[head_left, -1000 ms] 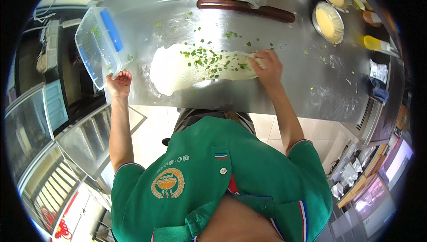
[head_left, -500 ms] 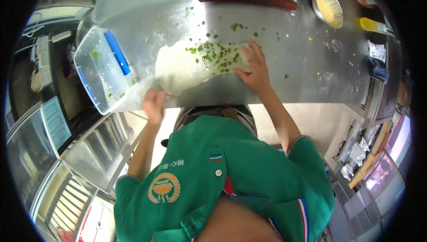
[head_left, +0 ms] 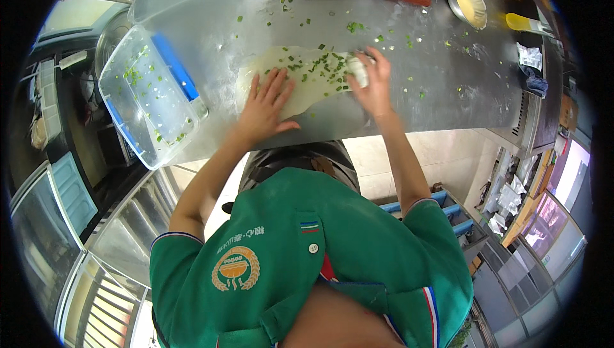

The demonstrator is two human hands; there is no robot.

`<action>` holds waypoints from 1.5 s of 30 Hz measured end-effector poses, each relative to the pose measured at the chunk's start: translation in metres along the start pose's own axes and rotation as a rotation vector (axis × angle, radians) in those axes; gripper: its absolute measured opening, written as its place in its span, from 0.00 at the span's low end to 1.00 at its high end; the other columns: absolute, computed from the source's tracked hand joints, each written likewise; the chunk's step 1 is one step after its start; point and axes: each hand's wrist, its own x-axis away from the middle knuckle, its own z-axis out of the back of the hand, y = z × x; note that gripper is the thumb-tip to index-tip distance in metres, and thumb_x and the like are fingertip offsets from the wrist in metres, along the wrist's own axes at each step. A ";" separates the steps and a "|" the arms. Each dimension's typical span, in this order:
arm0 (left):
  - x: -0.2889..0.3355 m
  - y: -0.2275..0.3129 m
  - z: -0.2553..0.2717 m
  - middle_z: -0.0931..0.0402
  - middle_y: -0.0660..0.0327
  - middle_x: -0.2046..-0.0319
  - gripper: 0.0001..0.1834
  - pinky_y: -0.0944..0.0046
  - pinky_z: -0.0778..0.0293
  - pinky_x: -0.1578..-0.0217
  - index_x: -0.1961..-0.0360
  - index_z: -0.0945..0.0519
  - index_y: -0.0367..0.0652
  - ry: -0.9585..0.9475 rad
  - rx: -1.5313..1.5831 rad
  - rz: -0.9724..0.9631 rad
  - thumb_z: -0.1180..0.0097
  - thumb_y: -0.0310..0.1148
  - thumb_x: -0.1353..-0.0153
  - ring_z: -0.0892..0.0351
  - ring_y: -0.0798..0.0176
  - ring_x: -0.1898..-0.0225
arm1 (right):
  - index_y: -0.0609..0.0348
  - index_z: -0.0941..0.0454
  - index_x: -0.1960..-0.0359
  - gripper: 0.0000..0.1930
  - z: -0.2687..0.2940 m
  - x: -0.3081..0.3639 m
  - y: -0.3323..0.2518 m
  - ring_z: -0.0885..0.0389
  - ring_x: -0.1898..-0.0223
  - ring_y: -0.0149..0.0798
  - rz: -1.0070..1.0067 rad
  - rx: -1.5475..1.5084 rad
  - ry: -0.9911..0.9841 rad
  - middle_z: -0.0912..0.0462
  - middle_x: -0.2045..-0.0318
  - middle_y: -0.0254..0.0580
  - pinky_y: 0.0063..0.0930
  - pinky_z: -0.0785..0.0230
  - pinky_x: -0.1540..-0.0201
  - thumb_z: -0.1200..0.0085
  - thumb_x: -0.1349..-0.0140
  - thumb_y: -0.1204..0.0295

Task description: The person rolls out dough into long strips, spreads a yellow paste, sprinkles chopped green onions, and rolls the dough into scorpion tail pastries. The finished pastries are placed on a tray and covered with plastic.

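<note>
Here the left hand point(head_left: 260, 113) is lying open, fingers spread, on the dough sheet point(head_left: 306, 92), while the right hand point(head_left: 376, 89) is gripping its bunched right end; light, even handling is probably what's keeping tears away. On the steel table point(head_left: 441, 102), the dough is looking pale, thin and uneven-edged, chopped greens point(head_left: 329, 67) crowding toward its right.

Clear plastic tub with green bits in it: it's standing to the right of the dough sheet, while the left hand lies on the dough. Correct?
Not quite: the clear plastic tub with green bits in it stands to the left of the dough sheet, as the head view shows. The left hand does lie on the dough.
</note>
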 end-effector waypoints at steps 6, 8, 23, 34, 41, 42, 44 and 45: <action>-0.045 0.014 -0.015 0.51 0.61 0.27 0.48 0.34 0.60 0.31 0.28 0.43 0.52 0.087 -0.095 0.124 0.44 0.62 0.45 0.52 0.53 0.27 | 0.54 0.30 0.38 0.39 -0.037 -0.005 -0.032 0.40 0.33 0.57 -0.121 -0.054 -0.030 0.40 0.32 0.51 0.47 0.43 0.33 0.28 0.56 0.69; -0.040 -0.014 -0.014 0.50 0.61 0.27 0.46 0.35 0.59 0.31 0.28 0.43 0.52 0.115 -0.232 0.162 0.45 0.60 0.43 0.51 0.56 0.27 | 0.53 0.28 0.39 0.38 -0.045 0.002 -0.056 0.40 0.33 0.59 -0.065 -0.187 -0.147 0.40 0.33 0.52 0.50 0.43 0.33 0.28 0.56 0.65; -0.010 -0.013 0.000 0.40 0.44 0.34 0.54 0.45 0.43 0.35 0.30 0.43 0.37 0.292 0.705 0.036 0.43 0.65 0.48 0.39 0.39 0.35 | 0.56 0.22 0.49 0.25 -0.073 -0.005 -0.059 0.30 0.42 0.52 -0.100 -0.090 -0.023 0.30 0.42 0.50 0.41 0.34 0.41 0.35 0.52 0.78; 0.005 -0.014 -0.002 0.43 0.44 0.32 0.48 0.51 0.43 0.34 0.30 0.44 0.35 0.582 0.930 0.219 0.53 0.64 0.38 0.41 0.42 0.32 | 0.56 0.22 0.49 0.27 -0.120 0.001 -0.114 0.29 0.41 0.53 -0.080 -0.375 -0.209 0.25 0.46 0.51 0.44 0.35 0.40 0.32 0.56 0.74; 0.024 -0.024 -0.007 0.42 0.45 0.32 0.47 0.53 0.44 0.34 0.31 0.45 0.34 0.673 0.954 0.231 0.57 0.64 0.36 0.42 0.44 0.31 | 0.56 0.27 0.43 0.33 -0.089 -0.007 -0.119 0.35 0.38 0.57 0.116 -0.033 -0.255 0.37 0.35 0.52 0.47 0.39 0.38 0.30 0.54 0.71; 0.028 -0.025 -0.010 0.41 0.46 0.32 0.47 0.53 0.44 0.34 0.31 0.45 0.34 0.685 0.972 0.255 0.57 0.64 0.36 0.42 0.44 0.31 | 0.56 0.26 0.43 0.32 -0.094 -0.012 -0.124 0.34 0.38 0.57 0.141 -0.038 -0.238 0.36 0.35 0.52 0.46 0.38 0.38 0.30 0.54 0.71; 0.035 -0.024 -0.012 0.40 0.46 0.33 0.46 0.53 0.43 0.34 0.31 0.44 0.34 0.654 0.937 0.286 0.57 0.64 0.35 0.41 0.45 0.32 | 0.56 0.26 0.44 0.31 -0.101 -0.010 -0.136 0.33 0.39 0.56 0.173 -0.044 -0.210 0.34 0.36 0.51 0.46 0.37 0.38 0.31 0.54 0.70; 0.031 -0.027 -0.008 0.40 0.46 0.33 0.46 0.53 0.43 0.34 0.31 0.44 0.34 0.643 0.915 0.285 0.57 0.63 0.35 0.41 0.45 0.32 | 0.56 0.26 0.44 0.30 -0.110 -0.007 -0.135 0.32 0.39 0.56 0.146 -0.108 -0.237 0.33 0.37 0.50 0.45 0.37 0.38 0.32 0.53 0.71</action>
